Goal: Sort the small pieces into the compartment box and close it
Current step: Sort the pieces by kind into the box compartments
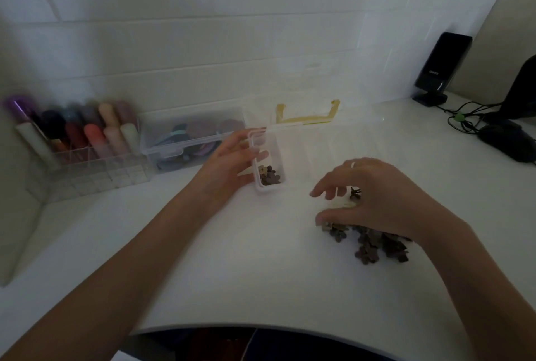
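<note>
Your left hand (232, 157) rests with straight fingers against the left side of the small clear tub (268, 163), whose long axis runs away from you. Right of the tub, your right hand (374, 195) hovers, fingers loosely spread, over the dark pieces (374, 244).

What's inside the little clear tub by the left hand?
The clear tub holds a small heap of dark brown pieces and a pale one, bunched at its near end. The left hand rests against its side. The picture is too blurry to count them.
</note>
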The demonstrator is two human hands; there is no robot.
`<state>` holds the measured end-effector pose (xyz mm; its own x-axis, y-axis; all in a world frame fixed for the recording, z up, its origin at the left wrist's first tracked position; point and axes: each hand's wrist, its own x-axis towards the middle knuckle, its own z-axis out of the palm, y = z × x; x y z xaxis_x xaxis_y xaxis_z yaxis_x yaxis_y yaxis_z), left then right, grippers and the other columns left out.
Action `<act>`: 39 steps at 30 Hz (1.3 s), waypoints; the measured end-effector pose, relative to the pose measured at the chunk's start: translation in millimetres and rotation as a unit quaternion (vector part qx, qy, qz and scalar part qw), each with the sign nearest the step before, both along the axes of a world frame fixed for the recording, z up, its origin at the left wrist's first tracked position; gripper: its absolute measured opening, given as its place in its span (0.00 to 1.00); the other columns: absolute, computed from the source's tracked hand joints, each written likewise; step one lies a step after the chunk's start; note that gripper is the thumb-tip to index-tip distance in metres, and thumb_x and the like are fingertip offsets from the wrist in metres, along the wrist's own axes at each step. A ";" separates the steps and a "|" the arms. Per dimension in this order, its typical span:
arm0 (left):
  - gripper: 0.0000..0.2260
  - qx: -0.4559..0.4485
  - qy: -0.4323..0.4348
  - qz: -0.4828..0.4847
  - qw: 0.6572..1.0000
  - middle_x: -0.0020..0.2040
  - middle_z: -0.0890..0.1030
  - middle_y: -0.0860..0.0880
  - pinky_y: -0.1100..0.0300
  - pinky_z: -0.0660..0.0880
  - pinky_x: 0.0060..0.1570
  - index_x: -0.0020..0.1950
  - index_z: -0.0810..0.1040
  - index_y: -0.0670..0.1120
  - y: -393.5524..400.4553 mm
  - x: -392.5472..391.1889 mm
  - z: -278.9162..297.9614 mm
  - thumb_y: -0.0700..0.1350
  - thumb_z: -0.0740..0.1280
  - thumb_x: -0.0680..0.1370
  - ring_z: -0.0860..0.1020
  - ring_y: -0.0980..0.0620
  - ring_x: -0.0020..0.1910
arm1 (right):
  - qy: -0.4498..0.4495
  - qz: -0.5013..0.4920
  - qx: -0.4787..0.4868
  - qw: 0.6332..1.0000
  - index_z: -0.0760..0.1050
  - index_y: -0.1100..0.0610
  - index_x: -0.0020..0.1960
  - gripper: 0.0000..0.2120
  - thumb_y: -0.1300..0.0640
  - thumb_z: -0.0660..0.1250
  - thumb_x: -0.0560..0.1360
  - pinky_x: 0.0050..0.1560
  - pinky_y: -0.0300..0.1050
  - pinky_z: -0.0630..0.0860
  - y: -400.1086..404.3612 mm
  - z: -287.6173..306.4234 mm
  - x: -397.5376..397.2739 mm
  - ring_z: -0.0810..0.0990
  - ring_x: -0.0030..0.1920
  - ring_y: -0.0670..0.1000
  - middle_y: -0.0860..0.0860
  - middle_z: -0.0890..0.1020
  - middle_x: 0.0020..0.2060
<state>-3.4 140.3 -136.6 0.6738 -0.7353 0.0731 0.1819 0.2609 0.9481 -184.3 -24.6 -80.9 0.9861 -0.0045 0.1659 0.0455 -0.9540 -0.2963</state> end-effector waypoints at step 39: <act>0.15 0.003 -0.026 -0.007 1.000 0.56 0.81 0.49 0.52 0.76 0.49 0.58 0.77 0.51 -1.0 -0.3 -2.2 0.43 0.67 0.71 0.79 0.48 0.56 | -0.269 -0.012 0.224 0.937 0.77 0.53 0.44 0.05 0.58 0.72 0.70 0.55 0.47 0.74 34.7 -33.2 47.7 0.78 0.54 0.47 0.44 0.83 0.46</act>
